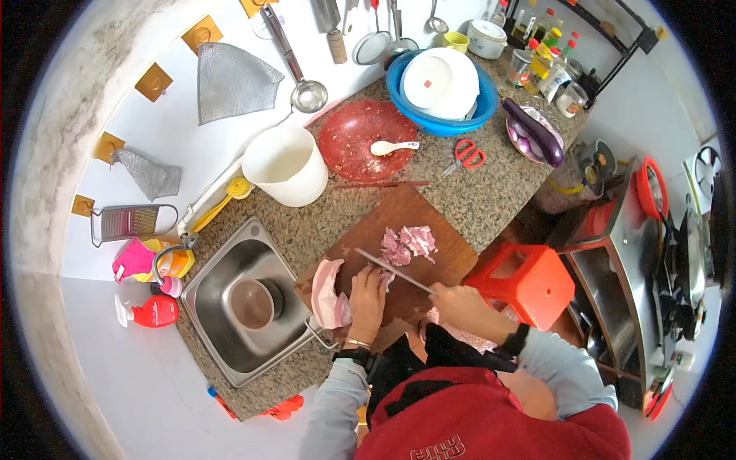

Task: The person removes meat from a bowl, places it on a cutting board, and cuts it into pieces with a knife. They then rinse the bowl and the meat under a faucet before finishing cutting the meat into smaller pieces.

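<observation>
My right hand [462,310] is closed round the handle of a knife [396,273], whose blade points up and left over the wooden cutting board [448,253]. Beside the blade, my left hand [368,303] presses with bent fingers on a piece of meat [386,279]. Cut meat pieces [410,244] lie in a pile above the blade. A larger slab of meat [327,291] rests at the board's left edge, left of my left hand. Part of the piece under my fingers is hidden.
Left of the board is a metal sink [215,307] holding a pot [251,304]. Behind stand a white bucket [287,165], a red tray [349,138] and a blue basin [484,107]. Scissors [465,156] lie behind the board; a red stool [540,287] stands right.
</observation>
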A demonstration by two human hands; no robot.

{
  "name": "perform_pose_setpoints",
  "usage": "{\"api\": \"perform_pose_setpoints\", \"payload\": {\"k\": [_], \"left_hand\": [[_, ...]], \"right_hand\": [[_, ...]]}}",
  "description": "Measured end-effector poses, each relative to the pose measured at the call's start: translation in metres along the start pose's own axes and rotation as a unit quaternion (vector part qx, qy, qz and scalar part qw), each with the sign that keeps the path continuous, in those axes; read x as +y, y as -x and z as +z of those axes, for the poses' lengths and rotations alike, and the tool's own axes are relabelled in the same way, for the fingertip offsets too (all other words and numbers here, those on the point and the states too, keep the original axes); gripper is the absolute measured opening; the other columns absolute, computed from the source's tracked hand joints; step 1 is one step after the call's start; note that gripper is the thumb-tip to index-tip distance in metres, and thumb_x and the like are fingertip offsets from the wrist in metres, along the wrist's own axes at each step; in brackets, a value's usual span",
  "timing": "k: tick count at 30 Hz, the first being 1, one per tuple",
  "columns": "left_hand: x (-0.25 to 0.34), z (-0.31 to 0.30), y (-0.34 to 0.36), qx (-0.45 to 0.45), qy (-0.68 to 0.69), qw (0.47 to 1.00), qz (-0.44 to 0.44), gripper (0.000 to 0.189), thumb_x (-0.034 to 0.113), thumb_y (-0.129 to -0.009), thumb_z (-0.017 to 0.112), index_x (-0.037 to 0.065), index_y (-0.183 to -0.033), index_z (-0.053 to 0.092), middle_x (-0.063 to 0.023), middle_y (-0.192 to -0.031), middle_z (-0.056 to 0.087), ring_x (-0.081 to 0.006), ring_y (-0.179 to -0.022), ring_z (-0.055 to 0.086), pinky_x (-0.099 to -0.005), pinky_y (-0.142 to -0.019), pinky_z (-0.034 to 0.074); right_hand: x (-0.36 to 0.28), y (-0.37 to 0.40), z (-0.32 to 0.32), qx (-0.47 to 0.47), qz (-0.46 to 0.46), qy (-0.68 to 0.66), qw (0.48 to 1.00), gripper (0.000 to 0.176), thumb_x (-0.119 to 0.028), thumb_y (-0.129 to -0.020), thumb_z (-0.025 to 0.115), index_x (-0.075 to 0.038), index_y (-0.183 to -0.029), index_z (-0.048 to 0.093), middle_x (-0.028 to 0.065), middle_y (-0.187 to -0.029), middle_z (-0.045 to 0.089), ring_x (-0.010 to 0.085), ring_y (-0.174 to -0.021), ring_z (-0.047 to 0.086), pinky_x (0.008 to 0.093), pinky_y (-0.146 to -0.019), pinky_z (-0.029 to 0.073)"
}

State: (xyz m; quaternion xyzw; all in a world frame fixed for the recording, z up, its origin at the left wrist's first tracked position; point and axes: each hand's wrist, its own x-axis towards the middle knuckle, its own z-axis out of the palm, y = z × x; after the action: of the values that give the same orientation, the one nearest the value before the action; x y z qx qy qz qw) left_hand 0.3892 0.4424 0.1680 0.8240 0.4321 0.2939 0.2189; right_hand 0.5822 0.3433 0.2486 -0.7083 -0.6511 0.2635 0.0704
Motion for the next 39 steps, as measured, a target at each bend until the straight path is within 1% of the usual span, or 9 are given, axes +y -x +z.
{"api": "perform_pose_setpoints", "payload": {"k": [7, 12, 15, 24, 27, 30, 32, 34, 39], "left_hand": [[0.012, -0.008, 0.0, 0.042, 0.089, 0.995, -0.032, 0.026, 0.01, -0.086, 0.066, 0.001, -0.109, 0.06, -0.018, -0.112, 0.057, -0.0352, -0.105, 0.056, -0.0413, -0.089, 0.046], [0.0, -0.003, 0.007, -0.002, 0.027, 0.999, 0.016, 0.019, 0.008, -0.083, 0.067, 0.002, -0.101, 0.062, -0.0137, -0.106, 0.06, -0.0332, -0.095, 0.056, -0.0406, -0.081, 0.047], [0.008, -0.006, 0.002, 0.015, 0.012, 1.0, 0.014, 0.016, 0.007, -0.082, 0.067, 0.002, -0.097, 0.062, -0.0123, -0.104, 0.061, -0.0327, -0.09, 0.055, -0.0408, -0.078, 0.046], [-0.001, -0.002, 0.007, 0.006, -0.005, 1.0, 0.025, 0.014, 0.003, -0.078, 0.065, -0.001, -0.091, 0.062, -0.0157, -0.091, 0.057, -0.0364, -0.085, 0.052, -0.0435, -0.076, 0.045], [-0.002, -0.002, 0.005, -0.006, 0.007, 1.0, 0.024, 0.014, 0.005, -0.079, 0.064, -0.001, -0.091, 0.062, -0.0164, -0.092, 0.057, -0.0367, -0.086, 0.052, -0.0446, -0.076, 0.044], [-0.002, 0.001, 0.015, -0.066, -0.001, 0.996, 0.052, 0.015, 0.006, -0.079, 0.064, -0.001, -0.092, 0.062, -0.0168, -0.094, 0.057, -0.0368, -0.087, 0.051, -0.0456, -0.075, 0.044], [-0.002, -0.001, 0.013, -0.058, -0.017, 0.996, 0.059, 0.016, 0.006, -0.079, 0.064, -0.001, -0.094, 0.062, -0.0165, -0.097, 0.058, -0.0368, -0.087, 0.051, -0.0459, -0.075, 0.044], [-0.007, 0.004, 0.012, -0.001, -0.027, 1.0, 0.007, 0.017, 0.005, -0.079, 0.064, 0.0, -0.095, 0.061, -0.0169, -0.099, 0.058, -0.0371, -0.087, 0.051, -0.0456, -0.075, 0.044], [-0.006, -0.003, 0.006, 0.014, -0.037, 0.999, -0.014, 0.017, 0.004, -0.081, 0.064, -0.001, -0.097, 0.061, -0.0161, -0.106, 0.059, -0.0371, -0.094, 0.053, -0.0432, -0.082, 0.045]], "right_hand": [[0.007, 0.023, -0.008, 0.053, 0.003, -0.03, 0.998, 0.019, -0.022, -0.095, 0.049, -0.003, -0.095, 0.054, 0.0209, -0.064, 0.063, 0.0408, -0.058, 0.063, 0.0511, -0.053, 0.051], [-0.007, 0.033, -0.019, 0.023, -0.029, -0.038, 0.999, 0.018, -0.019, -0.093, 0.05, -0.002, -0.094, 0.053, 0.0215, -0.062, 0.062, 0.0404, -0.056, 0.063, 0.0509, -0.051, 0.051], [-0.007, 0.036, -0.017, 0.004, -0.037, -0.024, 0.999, 0.017, -0.017, -0.092, 0.051, -0.001, -0.092, 0.053, 0.0215, -0.06, 0.061, 0.04, -0.054, 0.063, 0.0508, -0.05, 0.05], [-0.012, 0.017, 0.002, 0.013, -0.068, 0.038, 0.997, 0.015, -0.014, -0.087, 0.053, 0.0, -0.092, 0.052, 0.0179, -0.062, 0.063, 0.0352, -0.055, 0.065, 0.0459, -0.049, 0.051], [-0.04, -0.029, 0.002, 0.021, -0.066, 0.019, 0.997, 0.015, -0.012, -0.085, 0.053, 0.0, -0.094, 0.054, 0.0161, -0.067, 0.065, 0.0328, -0.059, 0.067, 0.0431, -0.05, 0.053], [-0.052, -0.065, 0.028, 0.06, -0.077, -0.004, 0.995, 0.012, -0.012, -0.086, 0.052, -0.001, -0.09, 0.053, 0.0189, -0.065, 0.063, 0.0363, -0.062, 0.066, 0.0455, -0.052, 0.052], [-0.057, -0.069, 0.028, 0.072, -0.06, -0.02, 0.995, 0.013, -0.012, -0.086, 0.052, -0.001, -0.093, 0.054, 0.0195, -0.067, 0.064, 0.0372, -0.063, 0.066, 0.0461, -0.053, 0.053], [-0.049, -0.051, 0.022, 0.064, -0.052, -0.009, 0.997, 0.015, -0.012, -0.086, 0.052, 0.0, -0.095, 0.055, 0.0197, -0.067, 0.065, 0.036, -0.062, 0.067, 0.0461, -0.053, 0.053], [-0.004, 0.005, 0.012, 0.0, -0.031, 0.024, 0.999, 0.016, -0.015, -0.09, 0.05, -0.001, -0.096, 0.056, 0.0204, -0.067, 0.065, 0.037, -0.06, 0.066, 0.0481, -0.053, 0.052]]}}
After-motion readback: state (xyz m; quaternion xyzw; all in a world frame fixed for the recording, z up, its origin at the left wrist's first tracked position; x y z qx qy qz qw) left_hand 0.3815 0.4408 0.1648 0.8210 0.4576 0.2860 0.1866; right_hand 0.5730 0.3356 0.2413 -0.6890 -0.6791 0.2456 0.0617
